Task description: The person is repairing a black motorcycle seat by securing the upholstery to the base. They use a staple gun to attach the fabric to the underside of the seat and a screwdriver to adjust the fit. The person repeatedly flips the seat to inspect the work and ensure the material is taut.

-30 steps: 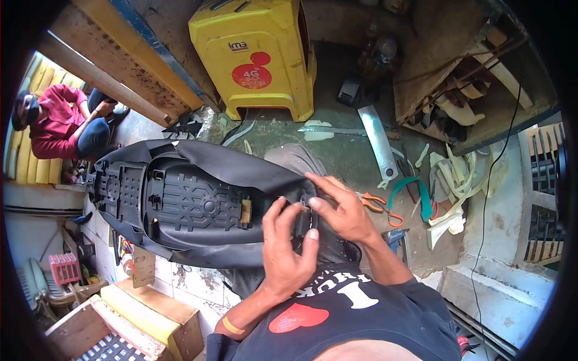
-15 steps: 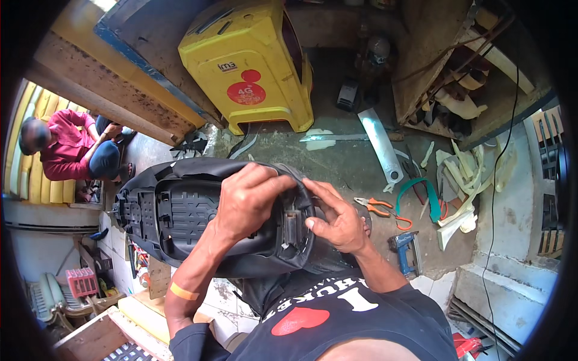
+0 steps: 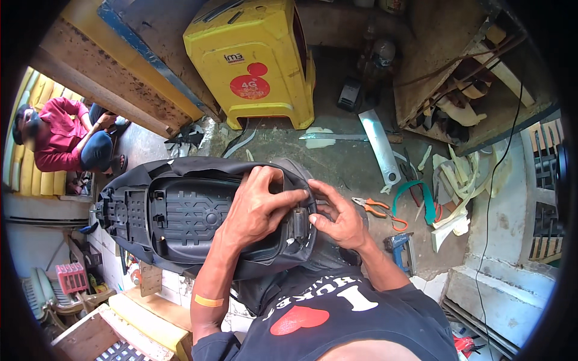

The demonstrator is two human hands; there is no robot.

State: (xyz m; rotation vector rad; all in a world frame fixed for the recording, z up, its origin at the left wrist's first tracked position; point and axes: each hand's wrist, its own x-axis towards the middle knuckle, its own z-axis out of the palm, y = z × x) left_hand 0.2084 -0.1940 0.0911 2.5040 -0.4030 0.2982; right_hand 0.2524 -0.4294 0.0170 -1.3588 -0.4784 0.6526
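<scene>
One upturned black seat base (image 3: 180,216); left hand (image 3: 259,207) grasping its 3 o'clock rim; right hand (image 3: 340,219) fingers pinching there; one orange-handled pliers (image 3: 379,212) at 3 o'clock.

Both hands, left hand (image 3: 256,207) and right hand (image 3: 340,216), press the upturned black seat base (image 3: 180,219).

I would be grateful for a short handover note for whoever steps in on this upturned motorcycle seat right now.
Left hand: spread over the rear end of the upturned black motorcycle seat, fingers curled over the cover's edge.
Right hand: fingertips pinching the black cover at that same rim.
The seat rests on the person's lap, ribbed plastic base facing up.
Orange-handled pliers and a blue staple gun lie on the concrete floor to the right.
Done: the cover wraps the rim all round.
Left: I cannot see any fastening at the rear rim; check it.
</scene>
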